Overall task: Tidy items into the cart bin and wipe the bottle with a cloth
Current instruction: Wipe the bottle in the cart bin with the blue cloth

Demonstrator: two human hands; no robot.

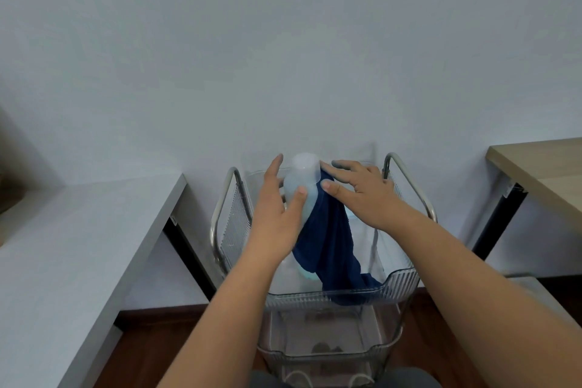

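Pale blue translucent bottle (300, 186) w/ a clear cap is held upright-ish, tilted slightly, above the top bin of the clear plastic cart (400, 285), roughly centre of scene. Left hand (277, 217) grasps it from the left side: thumb across the front of the bottle body, fingers reaching round the far side, index tip up near the cap. Dark blue cloth (330, 239) is draped over the bottle's right side & hangs down into the top bin, its lower end bunched against the bin's near wall. Right hand (359, 192) lies on the cloth at the bottle's shoulder, fingers spread & fairly straight, pressing cloth to bottle, not curled round it. Bottle base looks to sit just above or at the bin floor; can't tell if touching. Cart has metal tube handles left & right + lower tiers w/ dim dark items, too blurred to ID. Grey-white surface (78, 246) at left, wood-top surface (541, 167) at right, plain wall at far side, dark wood floor below.
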